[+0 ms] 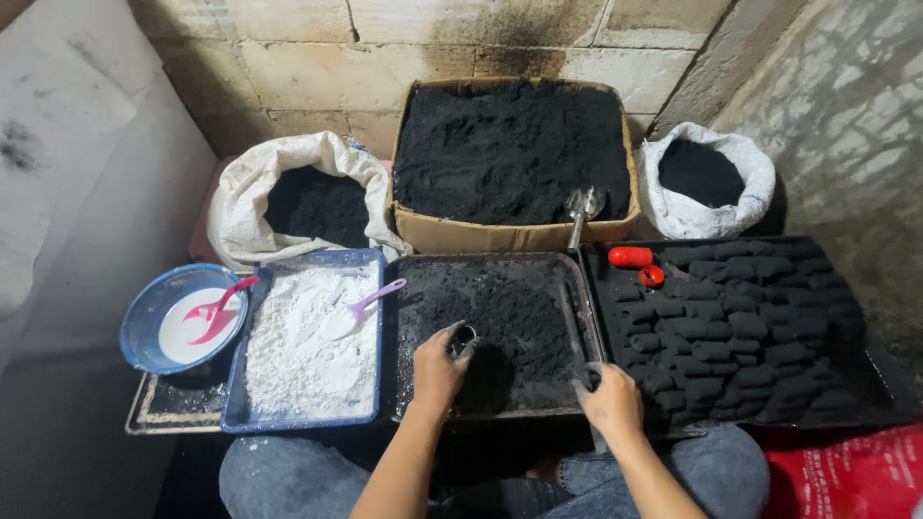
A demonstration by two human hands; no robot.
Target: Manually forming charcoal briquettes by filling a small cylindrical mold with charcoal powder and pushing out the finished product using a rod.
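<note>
My left hand (437,370) grips a small metal tube mould (462,338) and holds it over black powder in the dark middle tray (413,288). On that tray's front right corner, my right hand (611,399) is closed around a second small dark metal piece (590,377). A metal rod (573,325) lies along the tray's right side. To the right, a black tray (865,384) carries several rows of pressed black briquettes (731,332), with a red cylinder (631,257) and a red cap (652,276) at its far left corner.
A blue tray of white powder (308,351) with a lilac spoon (361,308) sits to the left, beside a blue bowl (144,312) holding a pink spoon (216,312). Behind stand a cardboard box of black powder (510,154) with a metal scoop (581,210), and two white sacks (245,192) (745,197).
</note>
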